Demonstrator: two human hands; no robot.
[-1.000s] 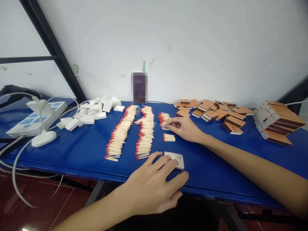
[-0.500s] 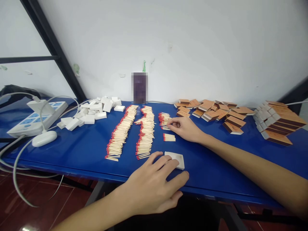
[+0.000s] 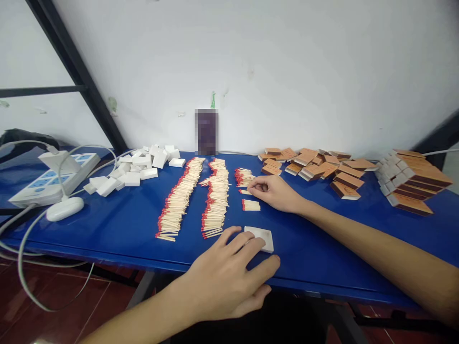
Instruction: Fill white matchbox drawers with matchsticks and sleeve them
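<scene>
My right hand (image 3: 274, 192) is closed in a pinch at the ends of a few red-headed matches (image 3: 244, 192), just below a short row of matches (image 3: 245, 177). Nearer me lies a small, neat group of matches (image 3: 251, 205), apart from the fingers. My left hand (image 3: 229, 272) is open, fingers spread and slightly bent, over the table's front. Its fingertips reach across a white matchbox tray (image 3: 266, 239), partly hiding it; whether they press on it I cannot tell. Two long rows of matches (image 3: 181, 200) lie left of the hands.
White matchbox trays (image 3: 132, 167) are heaped at back left, beside a power strip (image 3: 53, 184) with cables. Brown matchbox sleeves (image 3: 319, 162) lie scattered at back right, near a stack of matchboxes (image 3: 412, 181). A pixelated dark rectangle (image 3: 207, 133) stands at the wall.
The few matches at my right fingertips now show apart from the short row, slightly nearer me. My left hand stays over the tray. The view has shifted slightly.
</scene>
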